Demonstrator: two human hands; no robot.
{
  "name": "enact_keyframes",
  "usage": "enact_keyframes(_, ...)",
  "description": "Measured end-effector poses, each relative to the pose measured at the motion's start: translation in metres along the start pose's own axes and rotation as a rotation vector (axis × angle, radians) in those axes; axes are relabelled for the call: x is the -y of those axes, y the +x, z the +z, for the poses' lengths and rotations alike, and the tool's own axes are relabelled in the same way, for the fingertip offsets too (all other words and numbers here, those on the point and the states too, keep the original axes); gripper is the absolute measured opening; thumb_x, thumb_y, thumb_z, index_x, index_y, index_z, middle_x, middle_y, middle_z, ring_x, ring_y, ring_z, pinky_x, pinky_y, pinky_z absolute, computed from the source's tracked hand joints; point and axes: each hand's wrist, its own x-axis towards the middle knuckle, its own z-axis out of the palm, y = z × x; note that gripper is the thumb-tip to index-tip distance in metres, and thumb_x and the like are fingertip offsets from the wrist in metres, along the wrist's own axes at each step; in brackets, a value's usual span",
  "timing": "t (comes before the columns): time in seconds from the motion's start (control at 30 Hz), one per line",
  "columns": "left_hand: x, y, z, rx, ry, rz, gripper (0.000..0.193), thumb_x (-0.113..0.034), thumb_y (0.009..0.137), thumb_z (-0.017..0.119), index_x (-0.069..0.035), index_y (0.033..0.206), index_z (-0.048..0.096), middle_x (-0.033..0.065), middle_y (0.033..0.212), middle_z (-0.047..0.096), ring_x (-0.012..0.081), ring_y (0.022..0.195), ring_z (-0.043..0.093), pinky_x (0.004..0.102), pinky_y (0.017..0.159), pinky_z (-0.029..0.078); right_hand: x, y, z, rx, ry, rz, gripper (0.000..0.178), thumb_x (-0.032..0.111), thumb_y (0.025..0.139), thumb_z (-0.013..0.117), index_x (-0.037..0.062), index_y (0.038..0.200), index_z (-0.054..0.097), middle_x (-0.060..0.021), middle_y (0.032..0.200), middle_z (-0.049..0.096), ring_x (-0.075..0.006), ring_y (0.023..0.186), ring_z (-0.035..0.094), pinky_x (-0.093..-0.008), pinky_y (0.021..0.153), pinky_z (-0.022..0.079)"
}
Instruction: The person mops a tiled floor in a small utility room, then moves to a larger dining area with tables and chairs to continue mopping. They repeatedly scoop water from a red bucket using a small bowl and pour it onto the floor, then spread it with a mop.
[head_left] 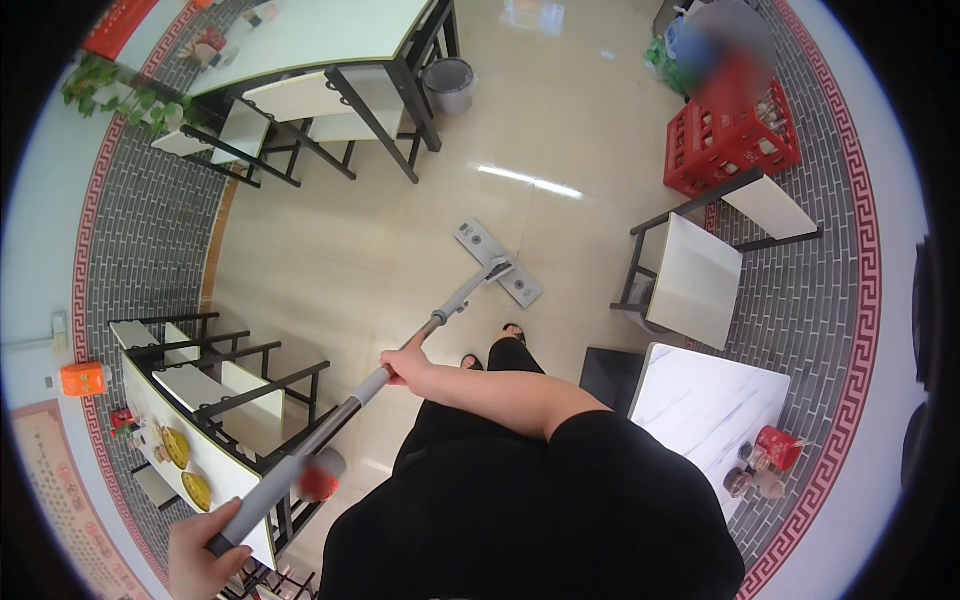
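Note:
A flat mop (345,412) slants across the view, its grey and metal pole running from lower left up to the middle. Around the grey grip at the pole's top end, my left hand (207,550) is closed. Further down the pole, my right hand (407,366) wraps it near a grey sleeve. The mop's flat grey head (480,243) lies on the shiny beige floor tiles (340,250), a little beyond my feet. What pad is under the head is hidden.
Left stand a table with yellow dishes (175,447) and chairs (265,390). A far table (330,30) has a grey bin (449,85) beside it. Right are red bottle crates (735,150), a white chair (693,275) and a marble-patterned table (705,395).

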Motion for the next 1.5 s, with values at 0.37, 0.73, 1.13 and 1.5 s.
enact_keyframes(0.37, -0.078, 0.107, 0.105, -0.501, -0.253, 0.319, 0.025, -0.003, 0.068, 0.049, 0.003, 0.091, 0.057, 0.0165, 0.088, 0.057, 0.0269, 0.082, 0.056, 0.0311, 0.074, 0.047, 0.118, 0.127, -0.116, -0.319, -0.217, -0.338, 0.094, 0.007, 0.061, 0.057, 0.0123, 0.137, 0.002, -0.0191, 0.082, 0.056, -0.0231, 0.051, 0.055, -0.0331, 0.036, 0.043)
enact_keyframes(0.73, -0.198, 0.216, 0.120, -0.448, 0.120, 1.345, 0.015, -0.004, 0.065, 0.062, -0.005, 0.079, 0.057, 0.0049, 0.078, 0.057, 0.0194, 0.075, 0.058, 0.0323, 0.064, 0.051, 0.278, 0.116, -0.224, -0.223, -0.334, -0.349, 0.014, 0.023, 0.071, 0.052, 0.0154, 0.082, 0.048, -0.0012, 0.064, 0.047, -0.0104, 0.053, 0.044, -0.0265, 0.042, 0.036)
enact_keyframes(1.13, -0.084, 0.049, 0.103, -0.781, 0.203, 1.227, 0.024, 0.010, 0.063, 0.044, 0.003, 0.086, 0.050, 0.0126, 0.070, 0.050, 0.0187, 0.051, 0.044, 0.0289, 0.042, 0.033, 0.081, 0.022, -0.134, -0.029, -0.493, -0.303, 0.020, 0.031, 0.077, 0.041, 0.0126, 0.087, 0.042, -0.0028, 0.053, 0.039, -0.0121, 0.039, 0.042, -0.0245, 0.031, 0.026)
enact_keyframes(1.5, 0.087, -0.177, 0.051, -0.492, 0.307, 1.113, 0.021, -0.001, 0.075, 0.044, -0.003, 0.095, 0.049, 0.0098, 0.075, 0.051, 0.0181, 0.065, 0.049, 0.0275, 0.051, 0.038, -0.220, -0.088, -0.011, 0.146, -0.507, -0.224, 0.030, 0.043, 0.080, 0.040, 0.0150, 0.089, 0.039, -0.0034, 0.053, 0.038, -0.0154, 0.036, 0.045, -0.0273, 0.029, 0.030)
